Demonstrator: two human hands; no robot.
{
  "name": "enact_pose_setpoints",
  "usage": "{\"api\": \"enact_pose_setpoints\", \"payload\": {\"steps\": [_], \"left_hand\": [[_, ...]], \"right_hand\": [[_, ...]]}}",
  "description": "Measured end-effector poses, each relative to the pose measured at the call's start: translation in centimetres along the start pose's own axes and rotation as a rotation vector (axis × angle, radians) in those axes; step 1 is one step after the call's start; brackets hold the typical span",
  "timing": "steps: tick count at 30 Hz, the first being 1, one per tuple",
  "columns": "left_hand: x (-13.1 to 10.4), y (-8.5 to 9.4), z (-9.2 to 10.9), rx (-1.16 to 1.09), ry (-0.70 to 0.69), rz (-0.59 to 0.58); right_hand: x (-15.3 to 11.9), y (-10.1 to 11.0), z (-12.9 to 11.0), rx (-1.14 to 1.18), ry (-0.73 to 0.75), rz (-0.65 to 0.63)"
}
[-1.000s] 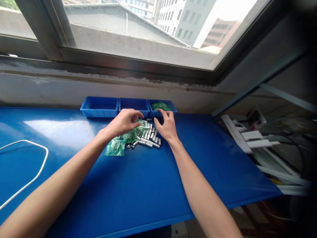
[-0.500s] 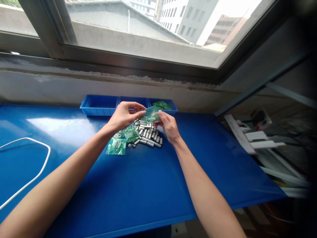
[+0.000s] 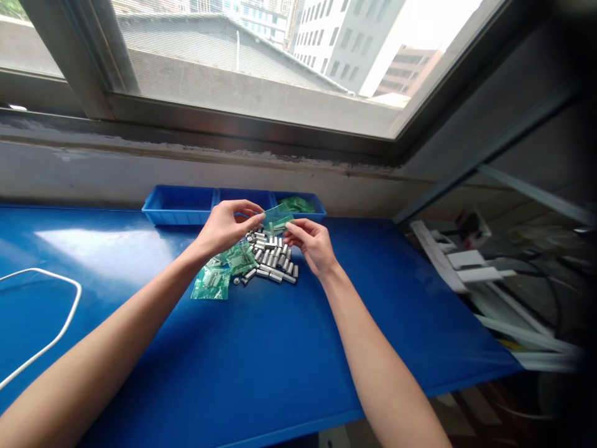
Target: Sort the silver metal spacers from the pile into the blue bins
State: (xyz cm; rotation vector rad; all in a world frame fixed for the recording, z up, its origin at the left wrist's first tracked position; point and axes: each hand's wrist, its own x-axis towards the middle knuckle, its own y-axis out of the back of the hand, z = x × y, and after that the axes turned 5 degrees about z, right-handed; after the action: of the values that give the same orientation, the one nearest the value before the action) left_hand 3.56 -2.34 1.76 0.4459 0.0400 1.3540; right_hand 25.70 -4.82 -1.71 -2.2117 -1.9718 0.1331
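A small green plastic bag (image 3: 277, 218) hangs in the air, pinched on its left edge by my left hand (image 3: 225, 225) and on its right edge by my right hand (image 3: 311, 242). Under it lies a heap of small silver metal pieces (image 3: 272, 258) on the blue table (image 3: 261, 348). Several more green bags (image 3: 224, 269) with metal pieces in them lie just left of the heap, beneath my left wrist.
Three blue bins stand in a row by the wall: left (image 3: 176, 205), middle (image 3: 240, 198) and right (image 3: 311, 205), the right one holding green bags (image 3: 295, 203). A white cable (image 3: 56, 323) loops at the table's left. White rails and clutter (image 3: 471, 267) lie past the right edge.
My left hand has picked one green bag up from the pile. My right hand, open above the metal pieces a second ago, has closed on the bag's other edge.
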Motion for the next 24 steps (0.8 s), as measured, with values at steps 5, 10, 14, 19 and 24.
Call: {"api": "enact_pose_setpoints", "payload": {"steps": [5,10,14,19,24], "left_hand": [[0.2,1.6,0.1,0.332,-0.071,-0.152],[0.2,3.6,0.0,0.534,-0.131,-0.441],[0.1,3.8,-0.3,0.610,-0.139,-0.465],[0.2,3.5,-0.2,0.551,-0.149,-0.479],[0.4,3.7,0.9,0.355,-0.105,-0.441]], "right_hand": [[1.1,0.6,0.2,0.236,-0.049,0.265],[1.4,1.2,0.9,0.250,-0.102,0.418],[1.1,0.9,0.8,0.220,-0.105,0.430],[0.5,0.3,0.4,0.126,-0.094,0.372],[0.3,-0.1,0.7,0.068,-0.098,0.286]]}}
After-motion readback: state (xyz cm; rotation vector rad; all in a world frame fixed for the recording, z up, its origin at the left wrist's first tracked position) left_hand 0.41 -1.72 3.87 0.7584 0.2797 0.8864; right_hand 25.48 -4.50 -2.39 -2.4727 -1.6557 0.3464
